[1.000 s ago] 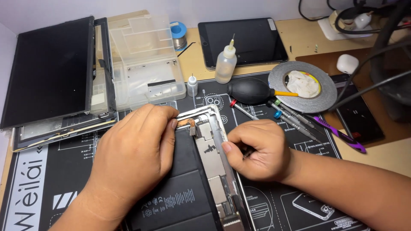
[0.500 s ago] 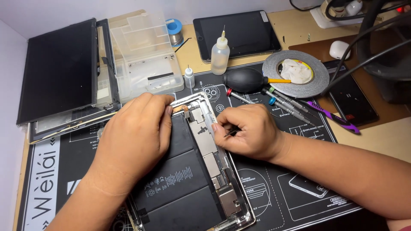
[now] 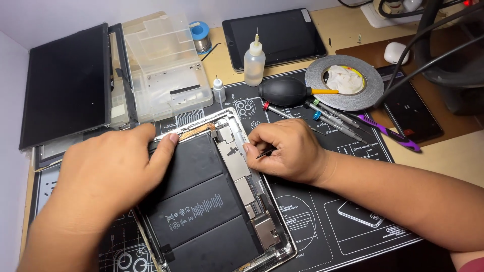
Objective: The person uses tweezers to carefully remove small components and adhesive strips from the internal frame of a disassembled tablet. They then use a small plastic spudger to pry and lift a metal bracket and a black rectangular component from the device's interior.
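— What's the left hand (image 3: 108, 174) doing?
— Lying flat, fingers spread, pressing the opened tablet (image 3: 212, 196) onto the mat (image 3: 322, 221).
— And the right hand (image 3: 287, 151)?
— Pinching a thin dark tool (image 3: 265, 152), possibly tweezers, beside the metal frame. Boards look fragile; I'd grip the rigid rim.

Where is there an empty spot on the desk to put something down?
Bare wood shows right of the black mat, below the purple tool. Some mat is free under the right hand. It's crowded up top around the tape roll, screwdrivers and bottle.
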